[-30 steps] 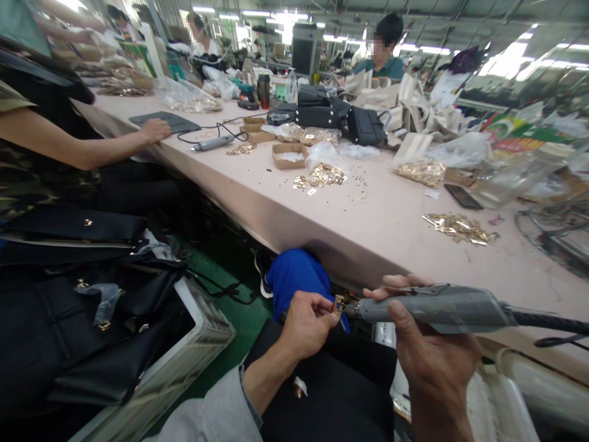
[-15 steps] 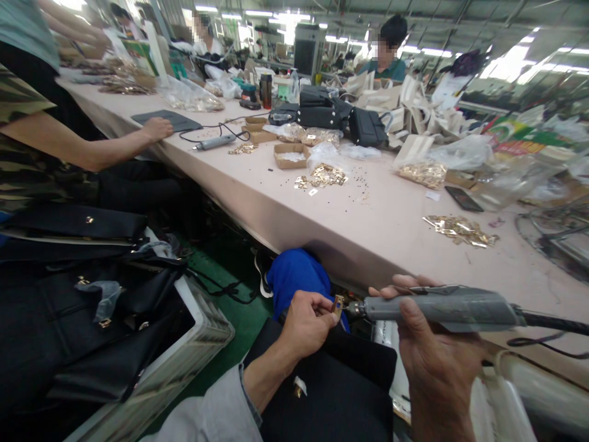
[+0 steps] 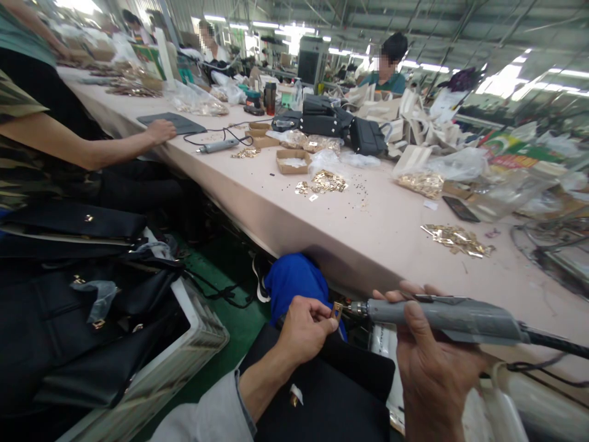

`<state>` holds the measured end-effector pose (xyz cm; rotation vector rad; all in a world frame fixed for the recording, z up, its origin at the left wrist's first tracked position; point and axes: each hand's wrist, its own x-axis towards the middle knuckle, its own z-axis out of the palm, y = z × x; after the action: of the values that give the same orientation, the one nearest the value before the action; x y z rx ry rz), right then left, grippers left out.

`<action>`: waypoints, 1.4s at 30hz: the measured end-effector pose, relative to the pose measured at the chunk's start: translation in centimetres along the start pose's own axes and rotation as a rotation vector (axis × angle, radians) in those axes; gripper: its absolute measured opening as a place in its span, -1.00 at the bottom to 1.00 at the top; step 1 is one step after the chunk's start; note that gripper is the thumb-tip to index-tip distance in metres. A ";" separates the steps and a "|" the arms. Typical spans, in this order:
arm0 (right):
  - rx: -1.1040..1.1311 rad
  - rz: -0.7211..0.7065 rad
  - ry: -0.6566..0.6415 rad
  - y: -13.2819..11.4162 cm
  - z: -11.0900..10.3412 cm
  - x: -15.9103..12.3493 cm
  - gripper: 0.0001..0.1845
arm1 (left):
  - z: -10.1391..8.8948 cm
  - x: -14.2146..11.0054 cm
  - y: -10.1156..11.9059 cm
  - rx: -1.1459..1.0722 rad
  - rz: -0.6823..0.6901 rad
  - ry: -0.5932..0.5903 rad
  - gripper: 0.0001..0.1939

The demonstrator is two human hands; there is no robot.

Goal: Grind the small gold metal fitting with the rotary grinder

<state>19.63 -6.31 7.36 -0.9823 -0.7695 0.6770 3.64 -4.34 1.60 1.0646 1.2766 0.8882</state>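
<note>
Between the thumb and fingers of my left hand (image 3: 306, 328) is a small gold metal plate (image 3: 337, 311) with an opening in it. My right hand (image 3: 435, 362) grips a grey electric screwdriver (image 3: 453, 318) lying almost level, its black cable running off to the right. The screwdriver's tip points left and meets the gold plate, or nearly so; I cannot tell whether they touch. Below both hands, a black bag piece (image 3: 338, 393) lies across my lap. On it sits a small gold fitting (image 3: 294, 396) with a bit of white wrap.
A crate (image 3: 202, 328) at the left holds black bags (image 3: 55, 331). Gold plates (image 3: 455, 239) lie heaped on the table (image 3: 368, 227), near a phone (image 3: 460, 209). Another grey screwdriver (image 3: 218, 146) lies by a co-worker's hand (image 3: 162, 131) at the left.
The view has shifted slightly. Both hands keep their holds, with the screwdriver tip still at the gold plate, which is turned a little.
</note>
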 end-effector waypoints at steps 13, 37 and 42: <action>-0.015 -0.006 -0.017 -0.1 0.0 0.1 -0.57 | 0.0 0.3 -0.6 -0.029 0.029 -0.010 -0.84; 0.017 0.026 0.032 -0.8 -0.5 0.1 -0.50 | 0.4 0.6 -0.1 -0.283 -0.060 -0.077 -0.73; 0.028 0.045 0.043 -0.9 -0.5 0.0 -0.50 | 0.4 0.6 0.1 -0.206 -0.055 -0.048 -0.75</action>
<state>20.22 -6.89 8.03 -0.9880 -0.7004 0.7015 4.09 -3.79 1.54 0.8787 1.1429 0.9255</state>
